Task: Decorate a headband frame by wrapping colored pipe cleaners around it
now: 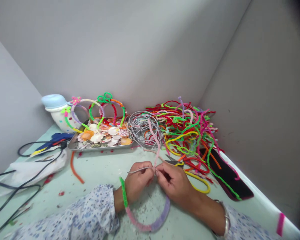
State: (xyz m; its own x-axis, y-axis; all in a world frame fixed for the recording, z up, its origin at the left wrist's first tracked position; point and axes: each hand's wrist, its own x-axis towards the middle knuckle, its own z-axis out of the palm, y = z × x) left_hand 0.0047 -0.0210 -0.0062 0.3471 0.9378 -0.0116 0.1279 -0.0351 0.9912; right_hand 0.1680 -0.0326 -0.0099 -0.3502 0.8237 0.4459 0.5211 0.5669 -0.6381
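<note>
My left hand (137, 181) is closed around a bare grey metal headband (137, 170) whose lower arc (150, 224) is wrapped in green, pink and purple pipe cleaner. My right hand (173, 181) pinches a pink pipe cleaner (155, 141) against the band, right beside my left fingers. The pink strand rises from the pinch toward the back. Both hands meet near the table's middle front.
A big tangle of coloured pipe cleaners (187, 130) fills the back right corner. Bare wire headbands (142, 128), a metal tray of seashells (102, 136), finished headbands (97, 108), a white pot (56, 111), black cables (22, 173), scissors (173, 161) and a dark case (230, 176) surround my hands.
</note>
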